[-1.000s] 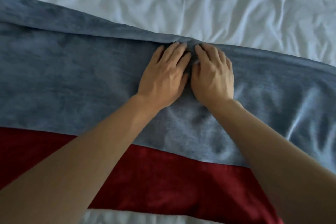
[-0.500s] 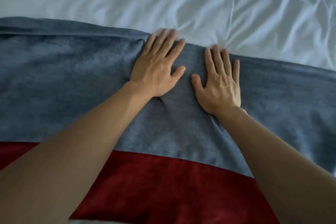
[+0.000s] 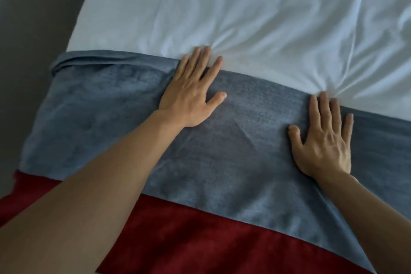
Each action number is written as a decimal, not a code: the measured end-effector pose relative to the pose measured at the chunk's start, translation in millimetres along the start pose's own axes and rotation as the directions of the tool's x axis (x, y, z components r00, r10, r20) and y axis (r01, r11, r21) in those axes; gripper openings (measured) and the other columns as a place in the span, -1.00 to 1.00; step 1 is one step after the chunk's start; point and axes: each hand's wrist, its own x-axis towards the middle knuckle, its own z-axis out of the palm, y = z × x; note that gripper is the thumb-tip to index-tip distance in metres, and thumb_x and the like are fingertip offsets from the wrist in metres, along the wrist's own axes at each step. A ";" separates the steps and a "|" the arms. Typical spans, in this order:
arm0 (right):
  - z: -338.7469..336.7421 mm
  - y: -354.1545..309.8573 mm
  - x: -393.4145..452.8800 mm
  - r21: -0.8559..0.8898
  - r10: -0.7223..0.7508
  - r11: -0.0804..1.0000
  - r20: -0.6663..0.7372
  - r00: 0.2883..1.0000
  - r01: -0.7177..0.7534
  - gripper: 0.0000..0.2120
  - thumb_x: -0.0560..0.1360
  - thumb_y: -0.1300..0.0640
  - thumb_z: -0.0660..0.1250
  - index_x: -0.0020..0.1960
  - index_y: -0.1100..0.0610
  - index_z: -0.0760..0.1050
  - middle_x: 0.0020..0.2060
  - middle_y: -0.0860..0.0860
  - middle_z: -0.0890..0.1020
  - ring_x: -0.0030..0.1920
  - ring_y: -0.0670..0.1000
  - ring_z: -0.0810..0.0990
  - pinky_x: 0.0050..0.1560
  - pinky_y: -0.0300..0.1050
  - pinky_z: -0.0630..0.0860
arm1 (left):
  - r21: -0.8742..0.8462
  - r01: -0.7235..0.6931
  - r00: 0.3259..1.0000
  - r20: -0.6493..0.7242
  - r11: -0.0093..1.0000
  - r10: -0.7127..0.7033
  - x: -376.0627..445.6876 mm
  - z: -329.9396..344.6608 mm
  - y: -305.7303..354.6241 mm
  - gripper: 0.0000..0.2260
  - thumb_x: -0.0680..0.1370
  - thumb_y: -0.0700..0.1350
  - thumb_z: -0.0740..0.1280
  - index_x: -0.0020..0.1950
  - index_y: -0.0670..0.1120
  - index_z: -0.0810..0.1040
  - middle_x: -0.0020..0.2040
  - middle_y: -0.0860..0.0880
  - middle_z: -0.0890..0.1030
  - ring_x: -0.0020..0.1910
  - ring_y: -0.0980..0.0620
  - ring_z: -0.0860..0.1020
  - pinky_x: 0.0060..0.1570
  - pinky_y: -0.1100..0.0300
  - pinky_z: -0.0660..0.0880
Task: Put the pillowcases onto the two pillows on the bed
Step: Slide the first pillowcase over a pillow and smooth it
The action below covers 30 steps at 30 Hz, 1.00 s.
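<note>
A blue-grey plush cloth [image 3: 255, 144] lies flat across the bed, over a dark red cloth [image 3: 200, 242] nearer me. My left hand [image 3: 191, 93] presses flat on the blue-grey cloth's far edge, fingers straight and reaching onto the white sheet [image 3: 244, 18]. Further right, my right hand [image 3: 322, 140] presses flat on the same cloth, its fingertips at the far edge, where the sheet puckers. No pillow or pillowcase is plainly recognisable in view.
The white sheet is wrinkled and fills the far half of the bed. The bed's left edge drops to a dark grey floor [image 3: 33, 29]. The blue-grey cloth's left end [image 3: 73, 62] is folded in layers at that edge.
My hands have slid apart along the blue-grey cloth's far edge, left hand to the left, right hand to the right. The view has shifted and shows the bed's left edge.
</note>
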 end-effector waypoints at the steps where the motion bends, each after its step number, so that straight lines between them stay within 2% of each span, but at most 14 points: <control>1: -1.8 -6.4 0.4 0.004 0.040 0.999 0.001 0.999 -0.040 -0.25 0.57 -0.30 -0.08 0.63 0.03 -0.17 0.63 -0.05 -0.13 0.60 -0.02 -0.25 0.57 0.21 -0.22 | -0.018 -0.010 1.000 0.004 1.000 0.010 0.4 0.9 -1.7 -0.34 0.62 0.30 -0.11 0.63 0.02 -0.17 0.63 -0.13 -0.18 0.60 -0.08 -0.23 0.56 -0.08 -0.18; 3: -5.0 -33.9 0.5 0.046 0.154 0.987 -0.011 0.988 -0.154 -0.23 0.56 -0.28 -0.10 0.63 0.09 -0.15 0.63 0.01 -0.12 0.61 0.05 -0.22 0.55 0.28 -0.21 | -0.053 -0.031 0.999 0.013 0.998 0.031 1.5 1.1 -6.6 -0.34 0.62 0.30 -0.13 0.63 0.02 -0.19 0.63 -0.13 -0.19 0.59 -0.08 -0.24 0.56 -0.08 -0.18; 5: -6.4 -82.8 -3.1 0.094 0.186 0.979 -0.016 0.983 -0.183 -0.21 0.54 -0.28 -0.08 0.63 0.12 -0.14 0.63 0.07 -0.12 0.60 0.12 -0.20 0.54 0.32 -0.20 | -0.070 -0.083 0.996 0.021 0.994 0.084 2.9 -2.3 -16.0 -0.34 0.61 0.29 -0.13 0.63 0.01 -0.17 0.63 -0.13 -0.18 0.60 -0.08 -0.23 0.56 -0.08 -0.15; 8: 2.6 -169.4 -12.8 0.103 0.063 0.993 -0.035 0.997 -0.059 -0.22 0.55 -0.29 -0.05 0.63 0.07 -0.15 0.62 0.10 -0.16 0.60 0.14 -0.23 0.55 0.28 -0.23 | -0.027 -0.217 0.976 0.019 0.976 0.218 3.4 -5.0 -42.1 -0.34 0.61 0.28 -0.09 0.63 0.01 -0.12 0.63 -0.12 -0.15 0.60 -0.08 -0.20 0.57 -0.07 -0.14; 10: 9.6 -217.8 -10.9 0.096 0.001 0.995 -0.037 0.999 0.003 -0.23 0.56 -0.30 -0.04 0.64 0.04 -0.15 0.62 0.08 -0.19 0.60 0.12 -0.28 0.54 0.25 -0.27 | -0.010 -0.254 0.967 0.009 0.967 0.254 2.4 -9.7 -65.1 -0.35 0.60 0.27 -0.08 0.63 0.01 -0.09 0.63 -0.14 -0.12 0.60 -0.09 -0.18 0.56 -0.08 -0.14; 17: 18.6 -318.1 17.2 0.083 -0.080 0.993 -0.041 0.996 0.084 -0.29 0.59 -0.22 -0.06 0.64 0.04 -0.17 0.62 0.03 -0.19 0.59 0.10 -0.31 0.55 0.25 -0.27 | 0.019 -0.202 0.978 -0.056 0.979 0.203 -8.7 -21.8 -150.7 -0.42 0.63 0.15 -0.03 0.63 0.01 0.00 0.63 -0.16 -0.06 0.61 -0.13 -0.13 0.56 -0.12 -0.14; 26: 24.8 -395.0 28.0 0.076 -0.101 0.991 -0.063 0.993 0.106 -0.36 0.62 -0.16 -0.10 0.63 0.01 -0.17 0.62 0.03 -0.16 0.60 0.12 -0.26 0.55 0.28 -0.22 | -0.106 -0.094 0.991 -0.104 0.990 0.083 -39.7 -22.5 -216.7 -0.48 0.66 0.08 -0.05 0.63 0.02 0.04 0.63 -0.15 -0.04 0.61 -0.13 -0.10 0.56 -0.10 -0.12; 28: 26.1 -413.0 31.4 0.058 -0.135 0.989 -0.061 0.989 0.139 -0.33 0.60 -0.20 -0.08 0.63 0.01 -0.17 0.62 0.04 -0.16 0.60 0.12 -0.26 0.55 0.28 -0.23 | -0.199 -0.036 0.990 -0.141 0.979 0.008 -50.7 -26.9 -237.7 -0.49 0.65 0.07 0.06 0.60 0.00 0.16 0.62 -0.15 0.08 0.60 -0.12 0.01 0.56 -0.06 -0.02; 30: 27.6 -431.8 36.5 0.056 -0.172 0.983 -0.062 0.983 0.176 -0.29 0.59 -0.25 -0.06 0.63 0.00 -0.16 0.63 0.03 -0.15 0.60 0.12 -0.26 0.55 0.26 -0.26 | -0.338 0.043 0.971 -0.207 0.940 -0.119 -69.4 -29.8 -262.0 -0.52 0.60 0.07 0.22 0.49 -0.04 0.38 0.50 -0.15 0.33 0.50 -0.13 0.27 0.47 -0.04 0.22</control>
